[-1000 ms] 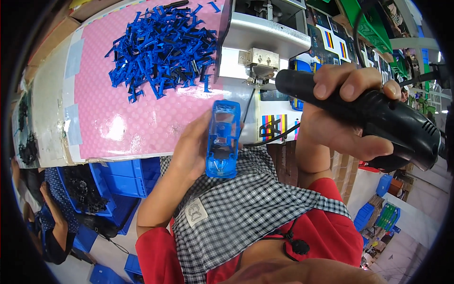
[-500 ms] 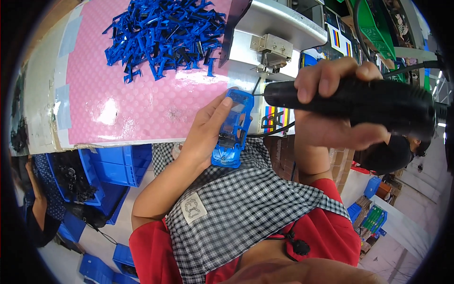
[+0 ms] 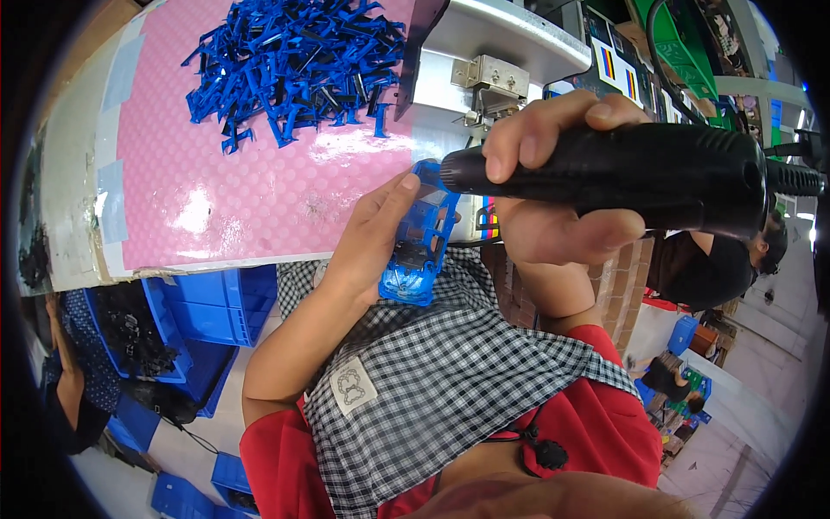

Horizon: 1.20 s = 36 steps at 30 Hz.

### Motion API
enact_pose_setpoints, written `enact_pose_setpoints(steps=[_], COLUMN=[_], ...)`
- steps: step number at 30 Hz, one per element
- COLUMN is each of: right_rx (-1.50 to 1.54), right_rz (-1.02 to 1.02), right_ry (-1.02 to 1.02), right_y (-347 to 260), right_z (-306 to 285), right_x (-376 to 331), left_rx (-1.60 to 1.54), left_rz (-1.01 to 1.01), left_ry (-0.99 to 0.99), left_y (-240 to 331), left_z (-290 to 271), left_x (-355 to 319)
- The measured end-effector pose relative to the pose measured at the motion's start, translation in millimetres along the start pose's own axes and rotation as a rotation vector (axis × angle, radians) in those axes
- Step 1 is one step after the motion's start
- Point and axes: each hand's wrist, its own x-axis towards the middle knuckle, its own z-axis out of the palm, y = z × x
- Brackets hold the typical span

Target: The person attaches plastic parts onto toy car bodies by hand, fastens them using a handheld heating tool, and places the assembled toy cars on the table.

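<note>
Just past near edge of tabletop point(image 3: 73, 216): translucent blue plastic shell point(image 3: 413, 259), held above checked apron point(image 3: 424, 363).
Left hand point(image 3: 370, 221): grasping shell, thumb on its upper part.
Right hand point(image 3: 545, 227): wrapped round black electric screwdriver point(image 3: 666, 173).
Change vs 0.5 s ago: screwdriver shifted left, nose now right at shell's upper end; thin bit, visible then, now hidden.
Pink dotted sheet point(image 3: 259, 208): on tabletop, heap of small blue plastic parts point(image 3: 298, 78) at far side.
Room: blue bins point(image 3: 203, 307) lower left; person in black point(image 3: 709, 268) at right.
</note>
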Motion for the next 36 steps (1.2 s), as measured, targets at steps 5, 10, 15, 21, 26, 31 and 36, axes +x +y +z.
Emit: enact_pose_setpoints(steps=[5, 10, 15, 21, 26, 31, 36], right_rx=[0.039, -0.030, -0.066, -0.064, 0.435, 0.391, -0.071], right_rz=[-0.131, -0.006, 0.019, 0.043, -0.207, -0.477, -0.911], right_ry=[-0.137, -0.059, -0.034, -0.051, -0.117, 0.204, 0.498], right_y=[12.4, 10.0, 13.8, 13.3, 20.8, -7.8, 12.5], right_z=[-6.4, -1.1, 0.6, -1.8, -21.3, -72.7, -108.3], right_x=[6.8, 4.4, 4.7, 5.6, 20.6, 70.9, 115.2], left_rx=[0.011, 0.025, 0.034, 0.005, -0.011, 0.011, -0.005], left_rz=[0.016, 0.004, 0.008, 0.002, -0.042, -0.051, -0.072], left_ry=[0.053, 0.027, 0.031, 0.056, 0.008, 0.036, 0.071], left_y=[0.8, 1.1, 1.4, 1.0, 1.1, 1.8, 7.5], left_z=[1.6, -1.1, -0.9, 0.2, -3.9, -0.6, 3.4], left_x=[1.1, 1.4, 1.7, 2.5, 4.0, 3.8, 3.3])
